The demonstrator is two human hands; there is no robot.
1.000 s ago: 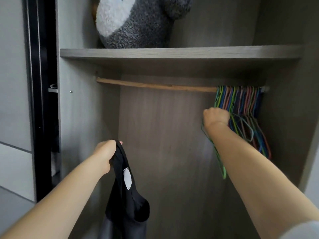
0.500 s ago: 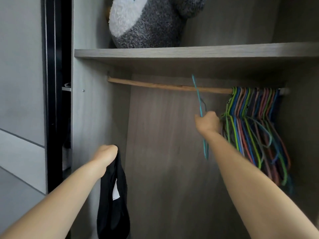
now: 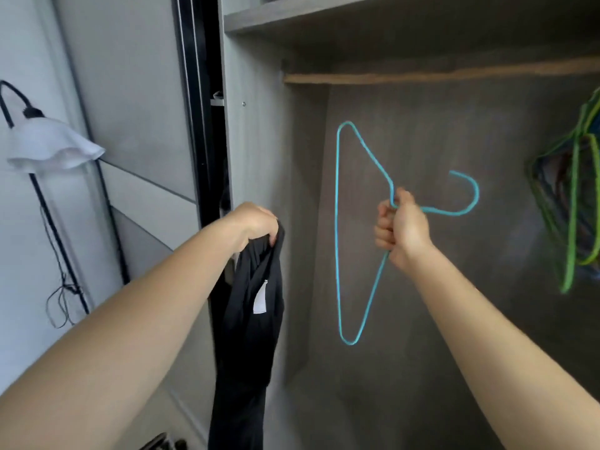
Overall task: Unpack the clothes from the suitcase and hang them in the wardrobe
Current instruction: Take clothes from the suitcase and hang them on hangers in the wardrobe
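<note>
L hand (image 3: 256, 222) grips black garment (image 3: 250, 303) at 9 o'clock, R hand (image 3: 401, 228) clutches teal hanger (image 3: 337, 222) at 3; best feed hanger thru neckline.

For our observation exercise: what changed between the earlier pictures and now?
The right hand has pulled the light-blue wire hanger off the wooden rail, away from the bunched hangers, and holds it free, hook pointing right. The left hand still grips the black garment.

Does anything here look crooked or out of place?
Nothing looks damaged. The thin turquoise wire hanger is off the wooden rail, turned on its side in the right hand, hook pointing right. The black garment hangs bunched from the left hand, white label showing.
</note>
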